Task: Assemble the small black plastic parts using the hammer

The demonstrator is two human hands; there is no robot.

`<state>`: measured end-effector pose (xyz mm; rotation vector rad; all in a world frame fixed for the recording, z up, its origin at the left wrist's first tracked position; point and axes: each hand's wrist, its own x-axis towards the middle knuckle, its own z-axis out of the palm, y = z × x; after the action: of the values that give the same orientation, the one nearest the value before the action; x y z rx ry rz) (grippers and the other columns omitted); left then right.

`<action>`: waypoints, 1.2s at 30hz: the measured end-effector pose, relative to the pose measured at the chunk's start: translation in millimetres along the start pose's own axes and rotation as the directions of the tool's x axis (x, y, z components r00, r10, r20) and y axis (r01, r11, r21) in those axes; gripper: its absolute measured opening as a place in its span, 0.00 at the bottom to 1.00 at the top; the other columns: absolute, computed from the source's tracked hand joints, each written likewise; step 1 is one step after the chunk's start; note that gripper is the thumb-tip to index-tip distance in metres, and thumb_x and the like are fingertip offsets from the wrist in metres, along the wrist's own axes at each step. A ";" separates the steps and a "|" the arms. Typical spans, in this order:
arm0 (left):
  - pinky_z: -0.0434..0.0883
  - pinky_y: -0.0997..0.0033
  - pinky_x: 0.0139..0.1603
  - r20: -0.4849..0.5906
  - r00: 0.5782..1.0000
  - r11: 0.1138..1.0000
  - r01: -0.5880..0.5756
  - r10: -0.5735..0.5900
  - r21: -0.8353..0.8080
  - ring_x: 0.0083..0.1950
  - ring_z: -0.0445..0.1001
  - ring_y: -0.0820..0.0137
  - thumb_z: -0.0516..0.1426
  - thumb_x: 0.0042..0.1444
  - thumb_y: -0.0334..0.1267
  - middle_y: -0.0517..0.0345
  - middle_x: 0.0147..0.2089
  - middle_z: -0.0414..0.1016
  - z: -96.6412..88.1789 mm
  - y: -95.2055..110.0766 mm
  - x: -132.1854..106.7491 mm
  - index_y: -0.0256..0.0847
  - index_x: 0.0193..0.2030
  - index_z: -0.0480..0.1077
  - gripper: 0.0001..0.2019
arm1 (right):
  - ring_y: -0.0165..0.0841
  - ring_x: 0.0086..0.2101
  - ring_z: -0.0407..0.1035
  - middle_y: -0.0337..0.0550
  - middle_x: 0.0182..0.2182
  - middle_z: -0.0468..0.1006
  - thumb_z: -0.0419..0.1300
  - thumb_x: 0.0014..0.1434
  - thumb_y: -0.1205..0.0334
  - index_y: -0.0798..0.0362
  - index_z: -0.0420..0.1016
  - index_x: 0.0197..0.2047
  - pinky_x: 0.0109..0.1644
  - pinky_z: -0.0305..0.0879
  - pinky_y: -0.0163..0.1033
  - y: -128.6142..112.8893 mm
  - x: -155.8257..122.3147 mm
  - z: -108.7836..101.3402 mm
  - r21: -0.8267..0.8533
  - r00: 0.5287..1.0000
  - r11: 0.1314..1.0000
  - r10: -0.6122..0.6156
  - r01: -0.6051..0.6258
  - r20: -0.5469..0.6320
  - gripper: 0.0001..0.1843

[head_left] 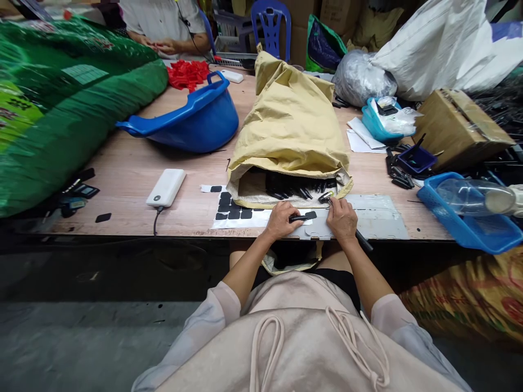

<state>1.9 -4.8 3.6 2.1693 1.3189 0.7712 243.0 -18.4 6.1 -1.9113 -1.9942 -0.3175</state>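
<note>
My left hand (281, 219) rests at the table's near edge, fingers closed round a thin black stick-shaped part (299, 218). My right hand (342, 219) is just to its right, pinching a small shiny black piece (326, 197) at the mouth of a tan paper sack (290, 128); a black rod (363, 240) sticks out behind that hand. The sack lies open toward me with several black parts (292, 188) inside. A white sheet with black adhesive pads (232, 211) lies under and left of my hands.
A white power bank (166, 187) with a cable lies left of the sheet. Behind stand a blue tub (196, 117), red pieces (188, 73) and a seated person (163, 27). A green bag (53, 109) fills the left; blue trays (469, 223) and a cardboard box (460, 125) sit right.
</note>
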 end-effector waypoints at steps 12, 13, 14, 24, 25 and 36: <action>0.63 0.44 0.70 0.133 0.968 0.964 -0.232 0.215 0.129 0.69 0.65 0.50 0.68 0.60 0.43 0.47 0.67 0.71 16.7 22.9 -85.6 0.45 0.46 0.80 0.09 | 0.40 0.41 0.65 0.51 0.44 0.77 0.51 0.70 0.65 0.55 0.76 0.60 0.42 0.58 0.42 -1.8 -0.8 1.0 -0.009 1.000 1.000 0.017 -0.017 0.009 0.19; 0.61 0.43 0.71 0.124 0.966 0.957 -0.244 0.226 0.157 0.71 0.63 0.49 0.68 0.60 0.42 0.47 0.69 0.69 20.2 22.4 -90.8 0.45 0.46 0.80 0.09 | 0.40 0.41 0.65 0.51 0.43 0.76 0.51 0.70 0.65 0.55 0.76 0.60 0.41 0.58 0.42 -1.7 -1.0 1.4 -0.011 1.000 1.000 0.014 -0.014 0.007 0.20; 0.60 0.42 0.72 0.112 0.965 0.950 -0.254 0.236 0.182 0.73 0.61 0.48 0.68 0.60 0.41 0.46 0.71 0.67 23.5 22.0 -94.9 0.45 0.46 0.80 0.09 | 0.40 0.41 0.65 0.51 0.43 0.76 0.51 0.70 0.65 0.55 0.76 0.60 0.41 0.57 0.42 -1.5 -1.1 1.8 -0.015 1.000 1.000 0.010 -0.010 0.004 0.20; 0.69 0.54 0.59 -0.192 0.971 0.985 -0.124 0.146 0.119 0.52 0.76 0.58 0.61 0.66 0.44 0.52 0.46 0.82 -3.3 18.9 -53.8 0.43 0.43 0.78 0.08 | 0.40 0.41 0.65 0.51 0.43 0.76 0.51 0.69 0.65 0.55 0.75 0.60 0.41 0.57 0.42 -1.7 -1.4 4.0 -0.023 1.000 1.000 -0.001 0.001 0.000 0.20; 0.69 0.54 0.57 -0.245 0.966 0.990 -0.055 0.085 0.130 0.49 0.77 0.59 0.60 0.67 0.43 0.51 0.43 0.82 -11.6 13.6 -37.4 0.42 0.42 0.78 0.09 | 0.40 0.41 0.65 0.51 0.43 0.76 0.52 0.69 0.65 0.55 0.75 0.60 0.41 0.57 0.42 -1.9 -1.3 4.2 -0.019 1.000 1.000 0.000 0.000 0.002 0.20; 0.70 0.54 0.53 -0.221 0.816 0.768 0.577 -0.534 0.277 0.52 0.78 0.46 0.59 0.65 0.47 0.40 0.45 0.84 -61.9 -26.1 70.9 0.40 0.55 0.81 0.18 | 0.41 0.42 0.64 0.51 0.43 0.75 0.52 0.69 0.66 0.55 0.75 0.59 0.43 0.57 0.42 -4.4 -0.7 5.3 0.008 1.000 1.000 0.012 -0.013 0.014 0.19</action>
<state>-30.1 76.9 46.5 1.7966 2.1614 0.4699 238.1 -17.2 1.3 -1.9255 -1.9886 -0.2934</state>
